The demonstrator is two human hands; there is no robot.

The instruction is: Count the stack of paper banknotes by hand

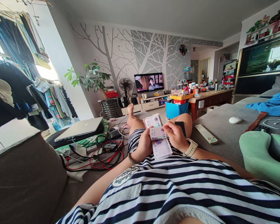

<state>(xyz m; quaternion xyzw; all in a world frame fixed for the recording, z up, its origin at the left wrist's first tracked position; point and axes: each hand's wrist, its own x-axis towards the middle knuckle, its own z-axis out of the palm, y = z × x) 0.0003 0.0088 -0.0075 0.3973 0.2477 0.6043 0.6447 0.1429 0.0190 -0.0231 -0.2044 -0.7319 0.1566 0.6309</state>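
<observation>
A stack of banknotes [156,134] is in front of my body, over my lap. My left hand [145,142] is closed around its left side, with the thumb on top of the notes. My right hand [175,136] pinches the right edge of a banknote, thumb against curled fingers. Part of the stack bends down toward me, and more notes show beyond my fingers. A dark phone [180,127] lies just past my right hand, partly hidden by it. On my right wrist is a pale watch [191,148].
A white remote control [206,134] and a white mouse [235,120] lie to the right, near a green neck pillow [266,155]. Tangled cables [105,149] and a closed laptop [80,128] are at left. Farther off stand a blue box [176,110] and a television [149,82].
</observation>
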